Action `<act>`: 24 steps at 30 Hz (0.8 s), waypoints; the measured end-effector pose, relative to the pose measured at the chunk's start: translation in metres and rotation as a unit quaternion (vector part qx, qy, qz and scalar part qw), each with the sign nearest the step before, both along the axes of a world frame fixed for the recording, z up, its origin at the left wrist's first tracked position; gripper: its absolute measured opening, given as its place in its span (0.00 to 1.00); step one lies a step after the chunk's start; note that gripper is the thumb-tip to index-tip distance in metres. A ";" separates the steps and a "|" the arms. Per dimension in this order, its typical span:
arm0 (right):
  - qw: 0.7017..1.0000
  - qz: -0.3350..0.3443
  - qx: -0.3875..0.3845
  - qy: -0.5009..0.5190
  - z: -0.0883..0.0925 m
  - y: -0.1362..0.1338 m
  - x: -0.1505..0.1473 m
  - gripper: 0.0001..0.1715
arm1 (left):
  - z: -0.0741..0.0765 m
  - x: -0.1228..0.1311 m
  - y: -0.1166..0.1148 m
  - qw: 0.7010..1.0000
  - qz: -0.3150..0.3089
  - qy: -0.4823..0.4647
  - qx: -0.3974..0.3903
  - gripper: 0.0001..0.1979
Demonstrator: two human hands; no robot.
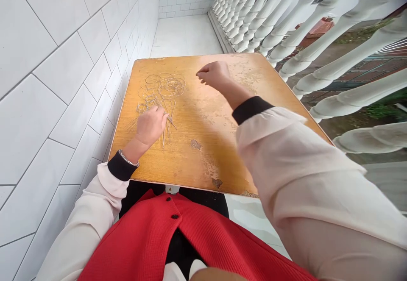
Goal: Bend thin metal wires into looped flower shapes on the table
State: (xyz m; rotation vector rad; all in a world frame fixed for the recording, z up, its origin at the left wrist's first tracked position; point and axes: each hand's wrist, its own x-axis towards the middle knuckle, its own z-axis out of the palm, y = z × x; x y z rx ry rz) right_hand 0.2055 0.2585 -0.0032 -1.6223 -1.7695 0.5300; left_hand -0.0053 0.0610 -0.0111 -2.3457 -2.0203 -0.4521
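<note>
A loose tangle of thin metallic-looking wire (171,86) lies in loops on the left part of a worn wooden tabletop (190,120). My left hand (151,124) is closed over its near end, with straight wire ends sticking out past the fingers toward me and to the left. My right hand (216,75) is apart from the tangle, to its right and over the far middle of the tabletop. Its fingertips are pinched together and point left. Whether a fine wire is between them is too small to tell.
A white tiled wall (73,60) runs close along the table's left side. White balusters (295,43) line the right side, with greenery beyond them. Pale floor (187,35) shows past the far edge. The tabletop has chipped patches (195,144).
</note>
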 end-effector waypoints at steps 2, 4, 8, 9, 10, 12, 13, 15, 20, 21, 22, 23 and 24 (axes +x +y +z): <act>0.997 -0.035 -0.058 -0.026 0.020 -0.032 0.024 0.16 | 0.001 -0.001 0.000 1.000 -0.006 0.000 -0.004 0.18; 0.996 -0.014 -0.054 -0.074 0.033 -0.068 0.052 0.11 | 0.002 -0.002 0.000 1.000 -0.013 -0.001 -0.008 0.18; 0.948 -0.037 -0.045 -0.312 0.028 -0.138 0.097 0.12 | 0.004 -0.002 -0.004 0.999 -0.040 -0.005 -0.006 0.17; 0.927 -0.043 -0.073 -0.366 0.022 -0.152 0.103 0.15 | 0.004 -0.001 -0.005 0.999 -0.050 -0.009 -0.005 0.16; 0.904 -0.045 -0.116 -0.408 0.015 -0.164 0.107 0.20 | 0.003 0.001 -0.007 0.998 -0.064 -0.015 -0.003 0.16; 0.874 -0.043 -0.202 -0.440 0.000 -0.182 0.110 0.28 | -0.002 0.006 -0.011 0.994 -0.104 -0.028 -0.006 0.15; 0.873 -0.053 -0.211 -0.437 -0.008 -0.188 0.109 0.29 | -0.006 0.009 -0.013 0.991 -0.130 -0.031 -0.007 0.15; 0.879 -0.074 -0.208 -0.422 -0.019 -0.195 0.109 0.27 | -0.014 0.016 -0.017 0.982 -0.189 -0.028 -0.010 0.15; 0.907 -0.115 -0.206 -0.349 -0.027 -0.193 0.116 0.19 | -0.033 0.022 -0.019 0.950 -0.311 0.005 0.009 0.19; 0.913 -0.118 -0.209 -0.329 -0.027 -0.192 0.118 0.19 | -0.036 0.021 -0.019 0.948 -0.318 0.010 0.011 0.19; 0.919 -0.119 -0.213 -0.310 -0.026 -0.192 0.120 0.20 | -0.038 0.021 -0.019 0.947 -0.321 0.013 0.011 0.20; 0.924 -0.119 -0.217 -0.293 -0.025 -0.191 0.122 0.21 | -0.039 0.020 -0.019 0.947 -0.321 0.013 0.011 0.20; 0.926 -0.119 -0.221 -0.282 -0.025 -0.191 0.122 0.21 | -0.040 0.020 -0.018 0.947 -0.322 0.011 0.012 0.20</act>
